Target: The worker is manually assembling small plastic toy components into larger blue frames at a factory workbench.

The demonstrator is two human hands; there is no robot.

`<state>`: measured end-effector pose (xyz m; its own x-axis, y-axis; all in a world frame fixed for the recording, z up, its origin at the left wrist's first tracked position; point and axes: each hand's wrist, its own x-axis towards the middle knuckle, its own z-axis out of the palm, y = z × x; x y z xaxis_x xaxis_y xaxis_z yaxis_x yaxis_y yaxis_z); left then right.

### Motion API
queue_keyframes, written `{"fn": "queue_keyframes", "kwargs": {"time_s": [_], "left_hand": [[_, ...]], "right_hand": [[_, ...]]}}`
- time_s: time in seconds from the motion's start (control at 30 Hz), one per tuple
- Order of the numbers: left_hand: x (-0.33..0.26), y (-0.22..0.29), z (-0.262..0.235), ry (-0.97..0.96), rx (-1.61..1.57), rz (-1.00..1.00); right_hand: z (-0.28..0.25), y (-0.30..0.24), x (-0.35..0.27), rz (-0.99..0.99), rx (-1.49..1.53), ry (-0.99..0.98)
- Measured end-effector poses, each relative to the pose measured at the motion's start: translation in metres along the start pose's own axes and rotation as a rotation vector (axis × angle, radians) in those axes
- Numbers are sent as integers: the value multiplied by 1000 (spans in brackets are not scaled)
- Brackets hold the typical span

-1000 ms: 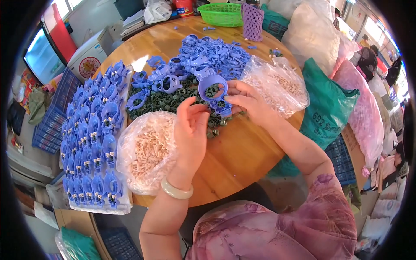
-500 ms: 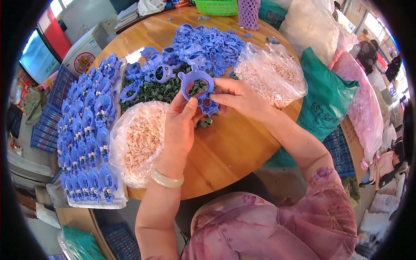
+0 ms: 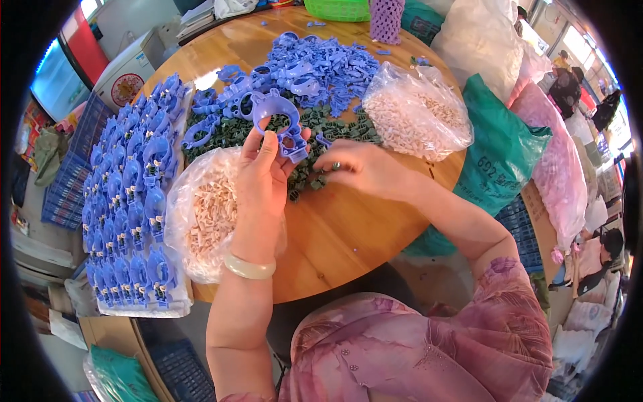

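My left hand (image 3: 262, 171) grips a blue plastic ring-shaped part (image 3: 270, 106) with small ears, its thumb pressed on the lower end. To the right, my right hand (image 3: 365, 169) is closed, with a small dark green plastic piece (image 3: 337, 165) at its fingertips. Below and behind both hands spreads a heap of dark green pieces (image 3: 362, 130). Several blue ring parts (image 3: 305, 86) lie beyond, beside a pile of small blue pieces (image 3: 335, 60). A clear bag of pale pieces (image 3: 211, 218) sits against my left forearm.
Upright blue assemblies (image 3: 134, 201) stand in rows on a white board (image 3: 144, 311) at the left. Another clear bag of pale pieces (image 3: 418, 120) lies on the round wooden table (image 3: 341, 241). Green sacks (image 3: 499, 147) lean at the right. A green basket (image 3: 338, 9) stands at the back.
My right hand has left the blue ring part and moved down to the green heap, now pinching a green piece. My left hand has shifted left and tilted the blue part.
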<state>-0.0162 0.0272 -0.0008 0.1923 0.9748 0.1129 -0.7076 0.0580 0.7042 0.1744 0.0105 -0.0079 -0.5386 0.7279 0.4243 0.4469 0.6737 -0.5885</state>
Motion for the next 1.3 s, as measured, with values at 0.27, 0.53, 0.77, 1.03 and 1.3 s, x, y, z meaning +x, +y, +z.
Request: {"fn": "queue_keyframes", "kwargs": {"time_s": [0.27, 0.53, 0.77, 1.03, 1.3], "left_hand": [[1, 1, -3, -42, 5, 5], [2, 0, -3, -27, -15, -6], [2, -2, -3, -44, -22, -26], [1, -5, -3, -31, -11, -52], [1, -7, -3, -38, 4, -88]], "right_hand": [[7, 6, -12, 75, -97, -64], [-7, 11, -30, 161, -15, -11], [-14, 7, -40, 189, -105, 0], [-5, 4, -42, 158, -236, 58], [-6, 7, -38, 21, -269, 53]]}}
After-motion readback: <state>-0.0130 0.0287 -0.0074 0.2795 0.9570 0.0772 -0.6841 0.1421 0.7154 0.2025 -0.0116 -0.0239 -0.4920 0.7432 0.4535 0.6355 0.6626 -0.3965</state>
